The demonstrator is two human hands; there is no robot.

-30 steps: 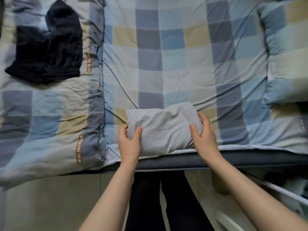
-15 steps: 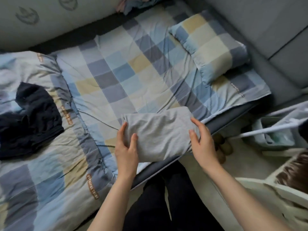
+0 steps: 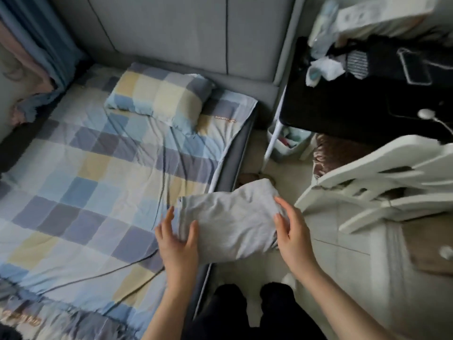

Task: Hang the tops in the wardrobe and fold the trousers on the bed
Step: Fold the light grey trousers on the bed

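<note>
Both hands hold the folded grey trousers (image 3: 230,227) up over the edge of the bed (image 3: 228,153). The left hand (image 3: 177,244) grips one end and the right hand (image 3: 293,238) grips the other end, thumbs on top.

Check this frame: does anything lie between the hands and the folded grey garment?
No. The left hand and right hand already grip the folded grey garment at its two ends, lifted past the bed edge. Nothing sits between them.
</note>
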